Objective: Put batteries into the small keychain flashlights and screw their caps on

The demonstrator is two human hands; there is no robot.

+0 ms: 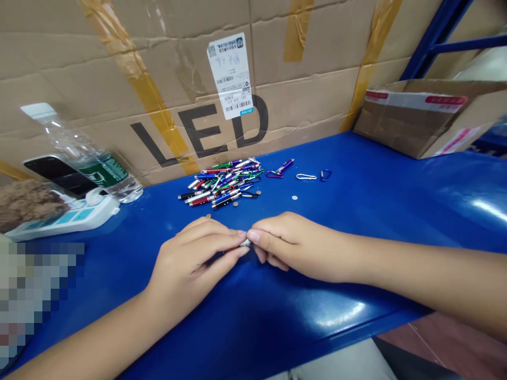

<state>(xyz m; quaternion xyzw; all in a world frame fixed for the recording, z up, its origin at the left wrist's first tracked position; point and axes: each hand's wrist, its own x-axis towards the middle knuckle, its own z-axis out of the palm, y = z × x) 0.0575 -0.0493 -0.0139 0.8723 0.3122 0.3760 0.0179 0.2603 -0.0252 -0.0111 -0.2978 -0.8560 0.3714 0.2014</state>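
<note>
My left hand [196, 253] and my right hand [285, 243] meet at the middle of the blue table [356, 221], fingertips pinched together on a small silvery item [246, 243] that is mostly hidden between them. Both hands rest low on the table top. Beyond them lies a pile of small coloured pen-like keychain lights [224, 182]. A purple one with a carabiner [280, 170] lies just right of the pile. A silver carabiner [306, 177] and a blue carabiner [325, 174] lie further right. A few small round button cells [294, 198] are scattered near the pile.
A large cardboard box marked LED [198, 105] stands along the back. A smaller cardboard box [428, 116] sits at the back right. At left lie a plastic bottle [85, 153], a phone [59, 174] and a white scale [67, 216] with brown material on it.
</note>
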